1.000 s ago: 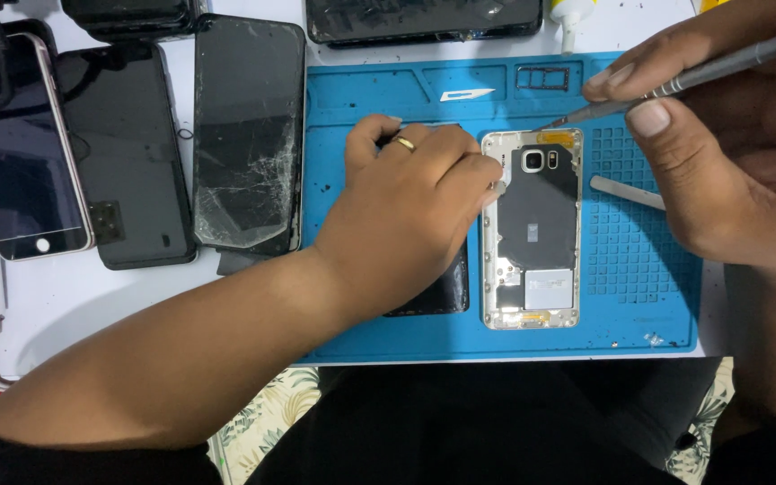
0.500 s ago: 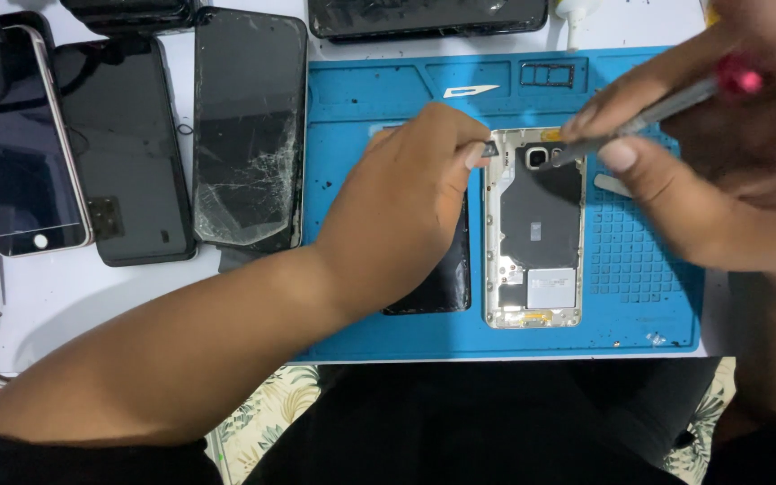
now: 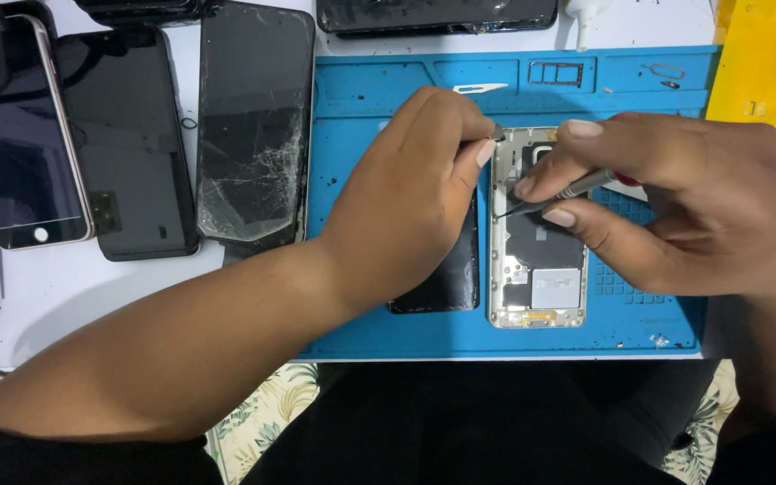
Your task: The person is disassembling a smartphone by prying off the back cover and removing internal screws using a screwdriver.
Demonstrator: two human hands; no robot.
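An opened phone (image 3: 539,269) with its back off lies face down on a blue work mat (image 3: 639,305), its silver frame and dark inner plate showing. My right hand (image 3: 684,202) grips a thin screwdriver (image 3: 557,192) with a grey shaft and red end, its tip on the left side of the phone's inside. My left hand (image 3: 410,193) rests on the mat and pinches the phone's upper left corner. A black back cover (image 3: 451,278) lies partly under that hand.
Three phones lie to the left on the white table: one with a cracked screen (image 3: 253,135), a black one (image 3: 123,144) and a white-framed one (image 3: 15,135). A blade (image 3: 480,88) and a card tray (image 3: 554,74) sit in the mat's top slots. A yellow object (image 3: 761,63) stands at the right.
My right hand has swung left and down, bringing the screwdriver tip from above the phone's top onto its inside. My left hand slid right to the phone's upper corner.
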